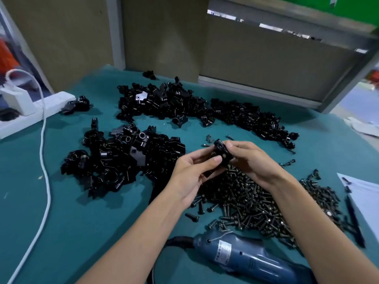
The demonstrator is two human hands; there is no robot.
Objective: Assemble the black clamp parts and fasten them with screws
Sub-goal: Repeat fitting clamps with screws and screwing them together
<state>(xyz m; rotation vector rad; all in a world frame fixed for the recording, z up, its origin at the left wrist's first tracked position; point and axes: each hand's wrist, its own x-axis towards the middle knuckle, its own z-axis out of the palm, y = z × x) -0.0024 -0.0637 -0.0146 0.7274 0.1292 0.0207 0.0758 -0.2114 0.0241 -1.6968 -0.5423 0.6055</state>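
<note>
Screwdriver (252,258) (label (222,251) illegible) rests; left hand (190,177), right hand (253,160) grip clamp (222,155).

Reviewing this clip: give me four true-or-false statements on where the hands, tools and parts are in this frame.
1. The left hand and the right hand both hold one black clamp part. True.
2. The blue electric screwdriver is in the right hand. False: it lies unheld on the green mat, near the forearms.
3. The screw pile lies beneath the hands. True.
4. The white power strip sits on the right side. False: it is at the far left.
</note>
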